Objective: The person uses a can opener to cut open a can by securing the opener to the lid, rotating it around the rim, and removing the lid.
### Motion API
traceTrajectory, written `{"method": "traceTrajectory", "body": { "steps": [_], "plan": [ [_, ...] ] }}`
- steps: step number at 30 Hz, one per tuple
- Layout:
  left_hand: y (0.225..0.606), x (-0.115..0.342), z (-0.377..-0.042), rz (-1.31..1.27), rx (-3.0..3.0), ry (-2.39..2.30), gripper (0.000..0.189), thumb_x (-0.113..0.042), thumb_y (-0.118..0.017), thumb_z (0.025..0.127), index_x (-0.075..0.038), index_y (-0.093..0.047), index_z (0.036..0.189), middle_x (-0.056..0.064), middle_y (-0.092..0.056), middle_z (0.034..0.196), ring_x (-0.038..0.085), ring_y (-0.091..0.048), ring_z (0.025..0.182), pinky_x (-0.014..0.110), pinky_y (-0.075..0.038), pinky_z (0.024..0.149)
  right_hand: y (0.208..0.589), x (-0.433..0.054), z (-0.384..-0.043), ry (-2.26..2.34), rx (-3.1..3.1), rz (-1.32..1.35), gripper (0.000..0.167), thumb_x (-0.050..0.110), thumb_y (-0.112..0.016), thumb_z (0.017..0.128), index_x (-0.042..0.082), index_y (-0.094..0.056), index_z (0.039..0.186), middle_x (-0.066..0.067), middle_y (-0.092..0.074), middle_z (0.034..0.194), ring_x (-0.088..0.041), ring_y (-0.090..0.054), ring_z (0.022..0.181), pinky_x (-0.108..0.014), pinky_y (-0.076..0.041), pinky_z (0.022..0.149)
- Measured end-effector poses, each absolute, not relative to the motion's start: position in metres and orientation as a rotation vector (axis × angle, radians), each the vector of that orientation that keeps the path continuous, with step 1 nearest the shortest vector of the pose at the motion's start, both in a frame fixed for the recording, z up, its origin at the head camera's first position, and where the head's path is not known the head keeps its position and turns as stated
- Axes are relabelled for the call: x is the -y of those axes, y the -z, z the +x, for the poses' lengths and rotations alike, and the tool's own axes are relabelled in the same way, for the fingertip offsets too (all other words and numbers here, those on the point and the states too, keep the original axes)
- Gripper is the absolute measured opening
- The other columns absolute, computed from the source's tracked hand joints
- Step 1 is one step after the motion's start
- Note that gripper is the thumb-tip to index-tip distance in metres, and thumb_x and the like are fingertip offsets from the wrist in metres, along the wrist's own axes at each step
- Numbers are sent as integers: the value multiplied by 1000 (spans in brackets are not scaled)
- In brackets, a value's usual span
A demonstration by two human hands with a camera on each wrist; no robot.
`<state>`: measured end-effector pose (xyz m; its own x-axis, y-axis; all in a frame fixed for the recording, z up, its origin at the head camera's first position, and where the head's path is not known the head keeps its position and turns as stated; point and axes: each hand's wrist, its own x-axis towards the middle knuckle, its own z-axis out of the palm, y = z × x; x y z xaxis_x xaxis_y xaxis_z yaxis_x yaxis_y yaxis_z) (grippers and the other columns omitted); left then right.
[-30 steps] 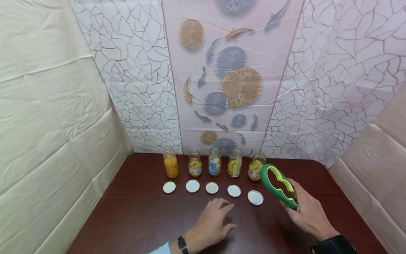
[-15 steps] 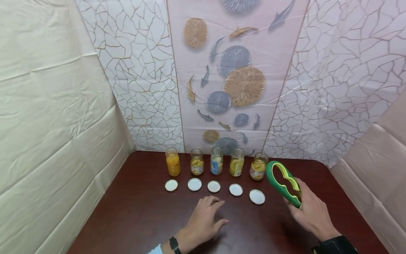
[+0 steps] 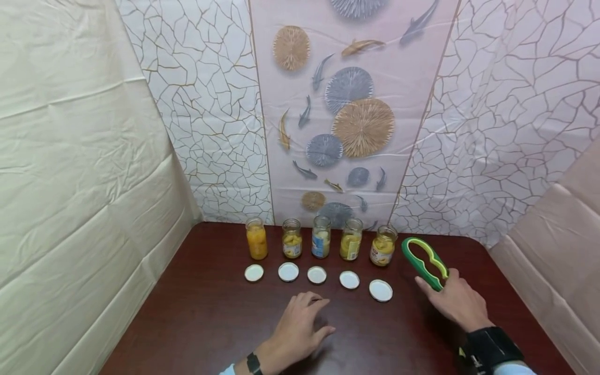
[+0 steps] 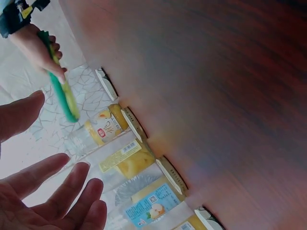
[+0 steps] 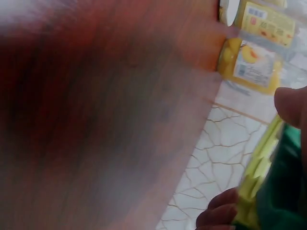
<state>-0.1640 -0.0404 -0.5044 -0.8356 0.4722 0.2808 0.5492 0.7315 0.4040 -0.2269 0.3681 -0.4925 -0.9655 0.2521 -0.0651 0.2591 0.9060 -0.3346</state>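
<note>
My right hand (image 3: 459,302) grips one end of a green and yellow jar opener (image 3: 419,266), held above the table right of the jars. In the right wrist view the thumb and curled fingers lie around the opener (image 5: 283,182). My left hand (image 3: 296,325) hovers over the table's front middle, its fingers loosely bent and holding nothing. Several lidless glass jars of fruit stand in a row at the back, from an orange-filled jar (image 3: 257,242) to a squat yellow-filled jar (image 3: 382,250). A white-lined lid lies before each, including a left lid (image 3: 254,273) and a right lid (image 3: 380,290).
The dark red-brown table (image 3: 201,312) meets a patterned backdrop (image 3: 215,130) just behind the jars. Pale fabric walls (image 3: 84,208) rise on the left and right sides. The lids lie between the jars and my left hand.
My right hand has moved slightly right with the jar opener, away from the rightmost jar. The left hand has drifted left. The head view has shifted a little. Jars and lids stay put.
</note>
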Motion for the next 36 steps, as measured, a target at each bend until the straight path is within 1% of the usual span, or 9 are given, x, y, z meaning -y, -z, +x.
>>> {"method": "traceTrajectory", "body": {
  "steps": [2,5,7,9,14,19,24,29,36],
  "plan": [
    [503,41,-164,-822,2781,733,52,-42,-83,94,-20,-71,138,-1,-67,130,16,-64,116,41,-55,99,497,-370,-234,527,-3017,420,120,93,-42,91,-20,-37,133,-26,-62,88,-37,-64,78,-47,-49,62],
    [505,43,-164,-825,2779,743,52,-43,-83,94,-19,-71,138,-1,-67,130,16,-64,117,41,-55,99,505,-373,-245,518,-3000,424,117,90,-37,95,-23,-38,129,-36,-62,95,-44,-65,80,-53,-52,66],
    [505,43,-164,-825,2782,745,52,-43,-83,94,-19,-71,138,-1,-67,130,16,-63,117,41,-55,99,510,-374,-251,515,-3007,433,115,86,-37,97,-24,-38,129,-41,-61,99,-47,-66,81,-56,-54,68],
    [506,44,-164,-824,2781,740,52,-44,-83,94,-18,-71,138,-1,-67,130,15,-63,116,40,-54,98,514,-374,-257,515,-3017,446,112,82,-39,99,-26,-38,128,-44,-58,101,-50,-65,82,-57,-54,69],
    [507,45,-165,-812,2772,733,52,-43,-83,94,-17,-72,137,-1,-67,129,15,-63,116,39,-54,98,524,-373,-271,511,-3041,496,102,70,-44,103,-28,-37,127,-48,-55,101,-55,-64,85,-59,-54,72],
    [509,48,-166,-792,2766,722,52,-43,-84,93,-16,-72,136,-1,-67,128,16,-63,115,39,-54,98,531,-372,-283,498,-3032,545,98,67,-46,103,-29,-39,124,-50,-52,109,-58,-63,93,-60,-54,76],
    [512,51,-168,-767,2794,717,53,-44,-83,93,-16,-72,137,-2,-67,129,15,-63,115,40,-54,98,535,-371,-295,460,-3052,587,97,63,-51,101,-30,-40,126,-50,-47,115,-60,-58,101,-63,-55,80],
    [512,56,-168,-746,2827,727,55,-45,-83,93,-16,-71,138,-2,-66,130,15,-62,115,40,-54,98,540,-373,-305,410,-3039,637,99,64,-54,100,-30,-40,127,-51,-47,118,-61,-57,107,-64,-56,84],
    [512,59,-168,-713,2863,740,55,-46,-82,94,-16,-71,139,-1,-66,130,17,-62,116,42,-54,99,540,-375,-316,362,-3001,651,102,68,-52,98,-28,-40,128,-53,-48,118,-62,-57,108,-64,-56,87]
  ]
}}
